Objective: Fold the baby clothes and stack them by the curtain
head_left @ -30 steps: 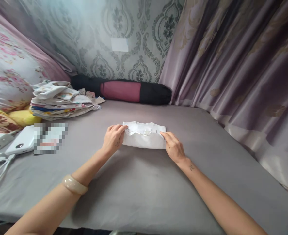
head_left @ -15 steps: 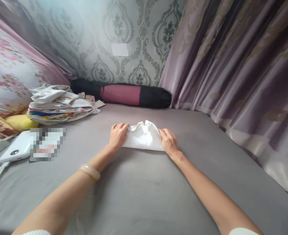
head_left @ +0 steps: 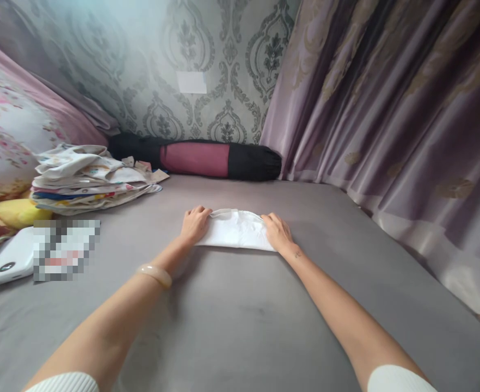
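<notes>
A folded white cloth (head_left: 235, 231) lies on the grey bed sheet (head_left: 240, 316) in front of me, its far edge slightly raised and curved. My left hand (head_left: 196, 223) grips its left end, fingers curled over the far corner. At the opposite end, my right hand (head_left: 277, 230) is closed on the right far corner. The fingertips of both hands are partly hidden behind the fabric. I cannot tell what kind of garment or cloth it is.
A stack of folded clothes (head_left: 97, 182) sits at the left, beside a floral pillow (head_left: 7, 136) and a yellow item (head_left: 17, 212). Nearer are a white device (head_left: 13, 258) and a blurred-out flat object (head_left: 66, 256). A black-and-maroon roll (head_left: 195, 159) lies along the wall; curtains (head_left: 346, 109) hang right.
The cloth's far edge, crumpled and standing up before, is now flatter and stretched smoother between my hands. Both hands stay on its ends. The view has shifted slightly to the right.
</notes>
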`<state>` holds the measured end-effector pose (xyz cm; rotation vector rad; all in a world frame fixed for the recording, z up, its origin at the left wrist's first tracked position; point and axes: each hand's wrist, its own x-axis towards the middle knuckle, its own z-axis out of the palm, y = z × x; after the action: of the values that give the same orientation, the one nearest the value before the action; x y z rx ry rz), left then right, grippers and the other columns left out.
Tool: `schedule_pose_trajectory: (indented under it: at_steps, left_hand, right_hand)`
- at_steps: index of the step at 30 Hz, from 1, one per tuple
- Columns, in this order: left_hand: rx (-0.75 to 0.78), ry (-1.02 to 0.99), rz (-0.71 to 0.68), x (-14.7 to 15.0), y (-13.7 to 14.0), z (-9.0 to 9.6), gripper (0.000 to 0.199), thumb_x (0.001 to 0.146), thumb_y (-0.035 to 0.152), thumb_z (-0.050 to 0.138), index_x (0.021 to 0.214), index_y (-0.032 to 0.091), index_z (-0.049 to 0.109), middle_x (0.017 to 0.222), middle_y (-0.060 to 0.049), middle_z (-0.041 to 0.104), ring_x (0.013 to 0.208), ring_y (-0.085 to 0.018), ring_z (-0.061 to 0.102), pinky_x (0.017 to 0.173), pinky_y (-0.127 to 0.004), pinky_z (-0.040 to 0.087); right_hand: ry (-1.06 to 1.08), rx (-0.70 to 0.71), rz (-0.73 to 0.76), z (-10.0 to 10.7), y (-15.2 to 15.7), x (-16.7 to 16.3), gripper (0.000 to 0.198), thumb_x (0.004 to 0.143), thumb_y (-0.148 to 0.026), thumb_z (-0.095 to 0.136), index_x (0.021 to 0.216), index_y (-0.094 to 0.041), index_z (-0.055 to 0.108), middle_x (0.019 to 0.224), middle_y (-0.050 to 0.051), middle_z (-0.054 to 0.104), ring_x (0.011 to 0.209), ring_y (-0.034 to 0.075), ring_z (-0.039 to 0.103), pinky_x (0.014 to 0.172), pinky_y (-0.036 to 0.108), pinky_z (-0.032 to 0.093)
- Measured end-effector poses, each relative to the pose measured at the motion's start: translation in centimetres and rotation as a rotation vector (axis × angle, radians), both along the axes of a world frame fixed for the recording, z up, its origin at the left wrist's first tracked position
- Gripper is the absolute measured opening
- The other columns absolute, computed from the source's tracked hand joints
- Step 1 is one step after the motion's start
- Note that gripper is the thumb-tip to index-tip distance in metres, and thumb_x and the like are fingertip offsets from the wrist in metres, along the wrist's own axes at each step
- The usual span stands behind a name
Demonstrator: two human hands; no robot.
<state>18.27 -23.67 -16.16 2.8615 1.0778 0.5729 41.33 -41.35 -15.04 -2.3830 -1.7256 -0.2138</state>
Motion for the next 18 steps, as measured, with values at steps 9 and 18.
schedule_pose_trajectory:
  at_steps: [9,18]
  left_hand:
    - [-0.086,-0.077,0.096,0.3,1.5,-0.8,0.027,0.094,0.024,0.038,0.112,0.019,0.057,0.107,-0.012,0.065,0.102,-0.025,0.059,0.085,-0.036,0.043]
    - [-0.242,-0.106,0.26,0.9,2.0,-0.8,0.03,0.095,0.028,0.037,0.117,0.018,0.055,0.117,-0.013,0.064,0.11,-0.024,0.059,0.091,-0.033,0.045]
  right_hand:
    - [0.167,0.023,-0.116,-1.0,0.9,1.8,0.04,0.096,-0.014,0.032,0.126,-0.021,0.058,0.118,0.01,0.062,0.109,0.02,0.057,0.089,0.028,0.043]
    - [0.282,0.06,-0.329,-1.5,2.0,3.0,0.035,0.096,-0.025,0.039,0.125,-0.016,0.058,0.126,0.011,0.061,0.116,0.022,0.056,0.094,0.028,0.04]
